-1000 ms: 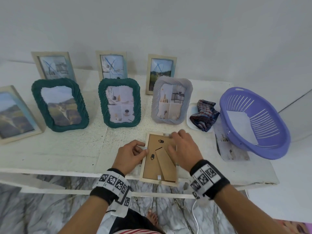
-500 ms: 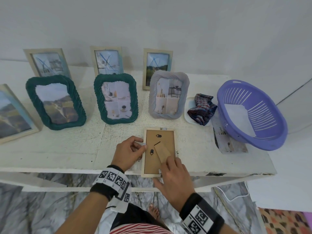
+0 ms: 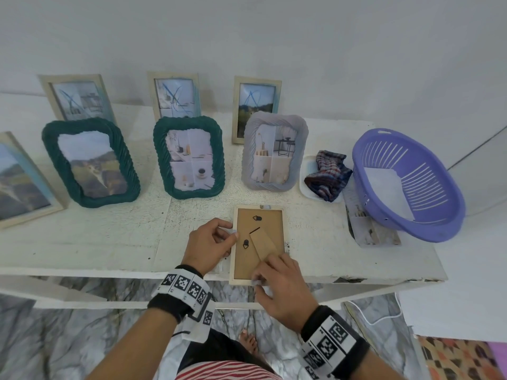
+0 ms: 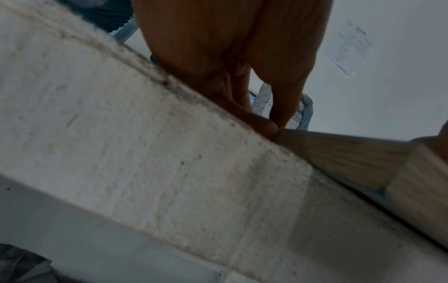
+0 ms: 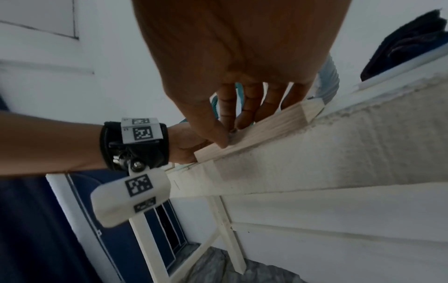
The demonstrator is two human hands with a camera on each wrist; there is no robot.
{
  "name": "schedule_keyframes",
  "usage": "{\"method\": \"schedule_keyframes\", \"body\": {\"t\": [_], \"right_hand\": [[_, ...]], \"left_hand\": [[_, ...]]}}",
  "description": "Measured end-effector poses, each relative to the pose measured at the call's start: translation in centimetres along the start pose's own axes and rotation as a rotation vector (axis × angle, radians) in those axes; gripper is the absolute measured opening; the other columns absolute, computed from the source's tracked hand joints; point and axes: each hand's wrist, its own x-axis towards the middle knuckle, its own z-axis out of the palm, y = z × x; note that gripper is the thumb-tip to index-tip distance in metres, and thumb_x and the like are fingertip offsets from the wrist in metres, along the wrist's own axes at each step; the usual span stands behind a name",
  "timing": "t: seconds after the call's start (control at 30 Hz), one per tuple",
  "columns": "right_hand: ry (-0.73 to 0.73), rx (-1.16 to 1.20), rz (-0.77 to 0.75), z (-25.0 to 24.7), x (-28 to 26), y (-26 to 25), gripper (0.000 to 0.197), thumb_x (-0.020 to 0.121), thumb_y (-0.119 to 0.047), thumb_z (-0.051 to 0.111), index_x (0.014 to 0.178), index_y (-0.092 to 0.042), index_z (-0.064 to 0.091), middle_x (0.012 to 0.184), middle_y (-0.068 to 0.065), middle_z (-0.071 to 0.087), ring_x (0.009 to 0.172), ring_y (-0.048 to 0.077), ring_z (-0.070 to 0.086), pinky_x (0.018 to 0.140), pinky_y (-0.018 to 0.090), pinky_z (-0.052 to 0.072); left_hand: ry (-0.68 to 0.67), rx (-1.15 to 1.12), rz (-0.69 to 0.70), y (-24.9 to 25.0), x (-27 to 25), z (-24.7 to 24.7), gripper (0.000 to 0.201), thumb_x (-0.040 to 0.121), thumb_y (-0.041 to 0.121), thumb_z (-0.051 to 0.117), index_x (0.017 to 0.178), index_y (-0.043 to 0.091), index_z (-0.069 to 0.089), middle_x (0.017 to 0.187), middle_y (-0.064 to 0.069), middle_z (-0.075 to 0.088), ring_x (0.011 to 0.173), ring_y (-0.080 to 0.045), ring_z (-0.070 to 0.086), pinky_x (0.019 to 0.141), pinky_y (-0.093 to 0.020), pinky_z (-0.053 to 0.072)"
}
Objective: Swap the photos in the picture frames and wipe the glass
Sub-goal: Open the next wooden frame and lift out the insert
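Note:
A light wooden picture frame (image 3: pixel 259 223) lies face down near the table's front edge, its brown backing and folded stand leg (image 3: pixel 264 244) facing up. My left hand (image 3: pixel 231 235) sits at the frame's left edge with curled fingers, thumb and forefinger pinching there. The left wrist view shows those fingertips (image 4: pixel 271 128) meeting at the frame's (image 4: pixel 351 159) rim. My right hand (image 3: pixel 260 281) is at the frame's near short edge. Its thumb and fingers (image 5: pixel 225 134) pinch at the top of the frame's (image 5: pixel 271 124) rim. What they pinch is too small to tell.
Two green frames (image 3: pixel 90 163) (image 3: pixel 189 157) and a grey frame (image 3: pixel 274 150) stand behind, with wooden frames along the wall. At the right, a checked cloth (image 3: pixel 327 175) lies on a white tray beside a purple basket (image 3: pixel 408 182) resting on loose photos (image 3: pixel 370 231). The table's front edge (image 3: pixel 109 272) is close.
My right hand has come from the frame's far end down to its near short edge. The left hand has stayed at the left edge.

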Motion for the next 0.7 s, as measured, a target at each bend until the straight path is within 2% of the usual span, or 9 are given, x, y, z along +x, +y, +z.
{"method": "schedule_keyframes", "body": {"t": [0.17,0.3,0.4,0.5,0.6,0.7], "right_hand": [[-0.006,-0.093,-0.048,-0.1,-0.5,-0.3,0.011,0.084,-0.027,0.054,0.087,-0.017,0.055,0.090,-0.001,0.050,0.086,0.020,0.044,0.077,0.035,0.046],[-0.010,-0.091,-0.047,-1.0,-0.3,-0.5,0.019,0.084,-0.035,0.058,0.088,-0.017,0.058,0.089,-0.002,0.048,0.084,0.017,0.042,0.074,0.032,0.045],[0.056,-0.202,0.084,-2.0,0.6,-0.4,0.026,0.084,-0.040,0.055,0.092,-0.015,0.059,0.093,0.002,0.051,0.083,0.019,0.042,0.069,0.033,0.045],[0.030,-0.339,0.279,-2.6,1.9,-0.5,0.041,0.077,-0.048,0.054,0.090,-0.010,0.064,0.100,0.010,0.058,0.087,0.028,0.050,0.068,0.039,0.048],[-0.023,-0.401,0.335,-2.3,2.5,-1.1,0.048,0.071,-0.053,0.053,0.088,-0.010,0.065,0.104,0.012,0.059,0.091,0.031,0.053,0.070,0.041,0.049],[-0.004,-0.357,0.389,-2.0,3.0,-1.5,0.052,0.067,-0.054,0.049,0.088,-0.009,0.065,0.102,0.010,0.059,0.088,0.030,0.055,0.069,0.040,0.051]], "left_hand": [[-0.002,-0.008,0.001,0.3,-0.1,0.0,0.015,0.082,0.019,0.078,0.093,0.021,0.068,0.070,0.001,0.068,0.057,-0.018,0.065,0.062,-0.040,0.061],[-0.004,-0.007,0.006,0.4,-0.1,-0.1,0.015,0.083,0.019,0.078,0.094,0.020,0.068,0.071,0.001,0.068,0.057,-0.017,0.065,0.063,-0.040,0.061],[-0.009,-0.010,0.015,0.3,-0.2,0.0,0.016,0.083,0.020,0.078,0.094,0.021,0.067,0.071,0.002,0.067,0.059,-0.019,0.065,0.064,-0.039,0.061],[-0.010,-0.009,0.031,0.3,-0.3,0.0,0.018,0.082,0.021,0.078,0.096,0.024,0.067,0.069,0.005,0.066,0.061,-0.018,0.065,0.065,-0.038,0.060],[-0.041,-0.012,0.037,0.1,-0.3,-0.3,0.024,0.081,0.019,0.079,0.101,0.026,0.067,0.071,0.006,0.067,0.062,-0.017,0.065,0.066,-0.037,0.060],[-0.063,-0.015,0.042,0.1,-0.4,-0.5,0.028,0.081,0.017,0.079,0.105,0.024,0.068,0.074,0.005,0.068,0.063,-0.014,0.065,0.068,-0.038,0.061]]}}
